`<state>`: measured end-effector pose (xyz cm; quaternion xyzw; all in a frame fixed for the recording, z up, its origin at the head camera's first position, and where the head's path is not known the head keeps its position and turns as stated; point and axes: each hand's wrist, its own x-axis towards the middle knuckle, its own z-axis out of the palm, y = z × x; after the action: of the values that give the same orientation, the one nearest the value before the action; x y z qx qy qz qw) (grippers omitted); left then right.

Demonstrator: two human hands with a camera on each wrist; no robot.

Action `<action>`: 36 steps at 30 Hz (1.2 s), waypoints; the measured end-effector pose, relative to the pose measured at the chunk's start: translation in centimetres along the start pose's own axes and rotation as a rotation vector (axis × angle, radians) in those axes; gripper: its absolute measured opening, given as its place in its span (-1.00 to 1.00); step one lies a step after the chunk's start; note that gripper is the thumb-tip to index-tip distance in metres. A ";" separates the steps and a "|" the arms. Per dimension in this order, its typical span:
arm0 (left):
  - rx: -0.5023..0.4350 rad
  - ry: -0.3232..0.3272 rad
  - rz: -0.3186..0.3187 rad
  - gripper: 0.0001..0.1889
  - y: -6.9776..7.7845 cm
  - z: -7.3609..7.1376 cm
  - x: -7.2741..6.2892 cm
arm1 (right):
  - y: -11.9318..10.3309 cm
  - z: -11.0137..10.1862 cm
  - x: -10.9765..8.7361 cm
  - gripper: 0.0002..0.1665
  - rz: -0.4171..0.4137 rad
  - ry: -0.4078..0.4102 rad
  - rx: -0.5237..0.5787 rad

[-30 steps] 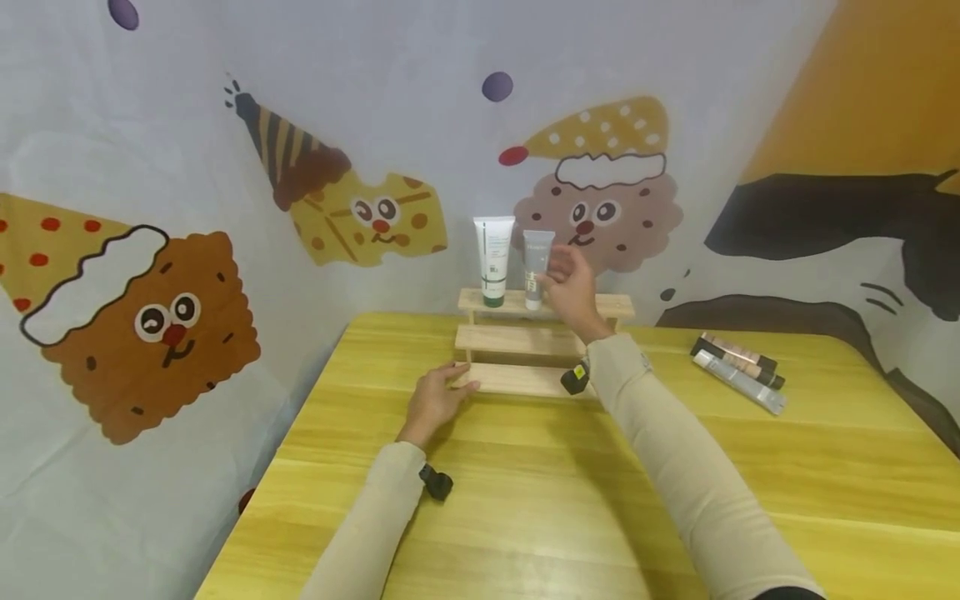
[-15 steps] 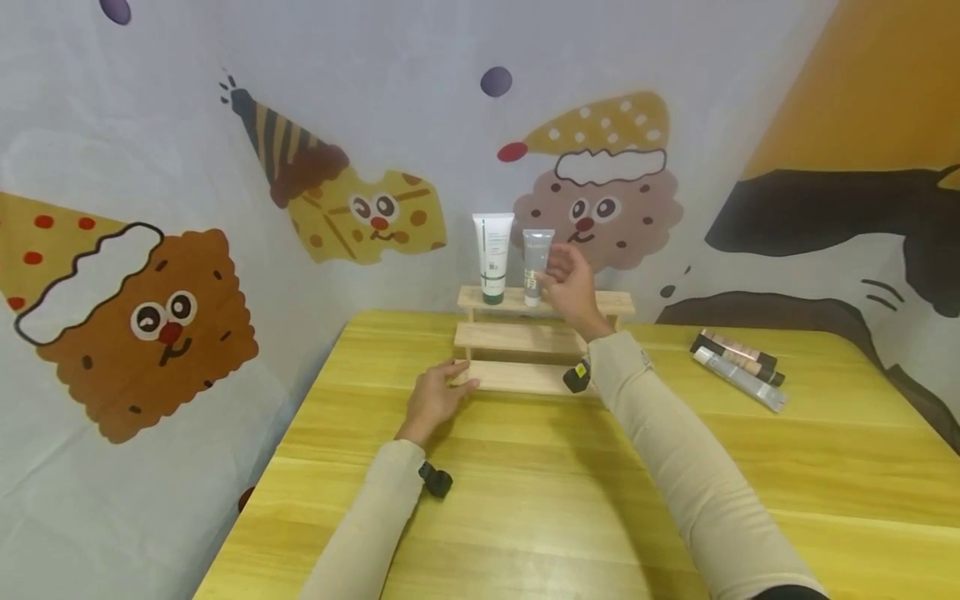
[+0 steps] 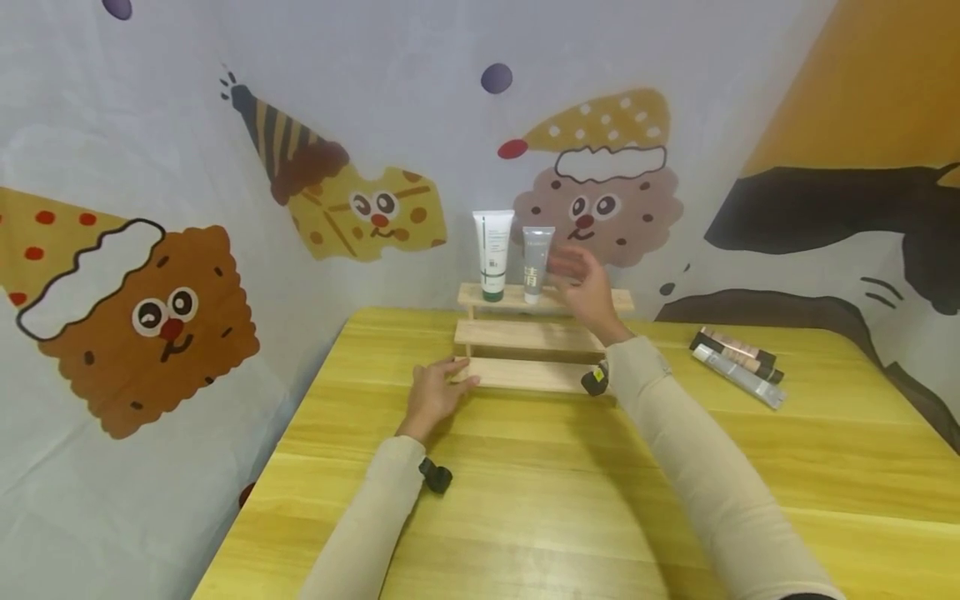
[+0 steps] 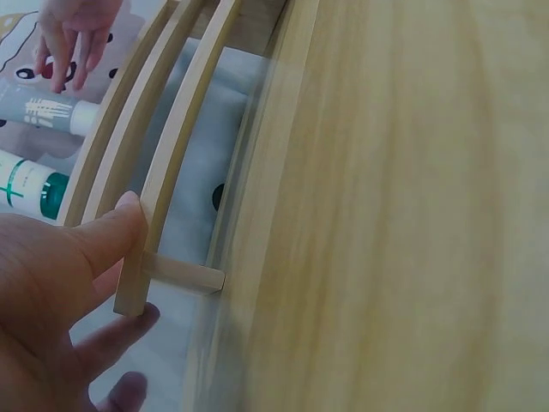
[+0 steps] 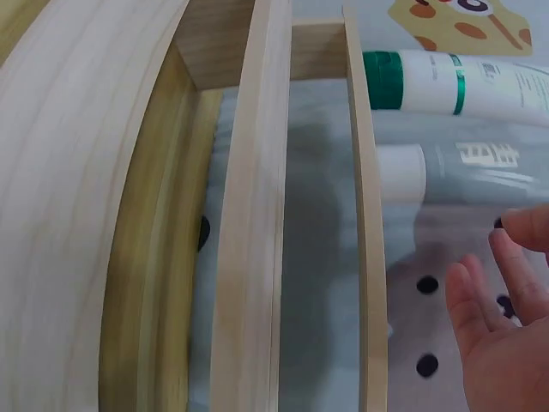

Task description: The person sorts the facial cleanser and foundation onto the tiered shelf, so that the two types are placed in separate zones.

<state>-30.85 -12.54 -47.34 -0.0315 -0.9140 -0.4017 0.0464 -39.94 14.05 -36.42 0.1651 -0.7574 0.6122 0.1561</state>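
Note:
A three-tier wooden display rack (image 3: 531, 336) stands at the back of the table. On its top tier a white tube with a green cap (image 3: 492, 254) and a grey tube with a white cap (image 3: 537, 260) stand upright on their caps, side by side. My left hand (image 3: 432, 395) holds the left end of the lowest tier, thumb on one side and fingers on the other, as the left wrist view shows. Just right of the grey tube is my right hand (image 3: 587, 287), fingers loosely extended and apart from it, with a gap visible in the right wrist view.
Several tubes lie together on the right of the table (image 3: 480, 500), a silver-grey one (image 3: 738, 377) nearest me and a beige one with a black cap (image 3: 742, 360) behind it. A cloth with cartoon prints (image 3: 405, 108) hangs close behind the rack.
My right hand has let go of the grey tube and moved a little to the right. The tube stays upright on the top tier. My left hand keeps its hold on the rack.

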 end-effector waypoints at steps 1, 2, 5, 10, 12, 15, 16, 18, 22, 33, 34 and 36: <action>0.011 0.006 0.001 -0.51 0.0 0.0 0.0 | -0.4 -0.3 -0.3 -0.31 0.000 -0.007 -0.007; 0.021 0.010 -0.007 -0.51 0.0 0.1 0.0 | -0.8 -0.6 -0.7 -0.32 -0.001 -0.015 -0.010; 0.037 0.017 -0.009 -0.51 -0.2 0.1 0.0 | -1.7 -1.5 -1.6 -0.37 -0.017 -0.020 -0.049; 0.031 0.013 -0.001 -0.51 -0.3 0.1 0.0 | -2.0 -2.8 -2.7 -0.43 -0.065 0.009 -0.111; 0.029 0.014 0.004 -0.51 -0.2 0.0 0.0 | -2.1 -3.3 -3.1 -0.45 -0.081 0.016 -0.119; 0.017 0.016 0.004 -0.50 -0.1 -0.1 0.1 | -1.9 -4.0 -3.5 -0.46 -0.085 0.030 -0.131; 0.014 0.016 0.003 -0.50 -0.1 -0.2 0.1 | -1.9 -4.3 -3.7 -0.47 -0.077 0.034 -0.127; 0.012 0.016 0.008 -0.49 0.0 -0.2 0.1 | -1.7 -4.9 -4.0 -0.49 -0.078 0.050 -0.141; 0.015 0.011 0.010 -0.48 0.1 0.0 0.2 | -1.3 -6.3 -4.8 -0.52 -0.092 0.090 -0.168; 0.009 0.008 0.005 -0.49 0.0 0.1 0.2 | 0.5 -10.4 -7.6 -0.58 -0.031 0.138 -0.285; 0.007 0.008 0.006 -0.49 0.0 0.1 0.2 | 0.7 -10.9 -7.9 -0.58 -0.019 0.140 -0.291; 0.002 0.009 0.008 -0.50 0.0 0.0 0.2 | 1.2 -11.8 -8.5 -0.58 0.002 0.140 -0.297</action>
<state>-31.01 -12.50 -47.35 -0.0334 -0.9142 -0.4006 0.0522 -32.49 26.33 -38.83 0.0963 -0.8270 0.5037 0.2305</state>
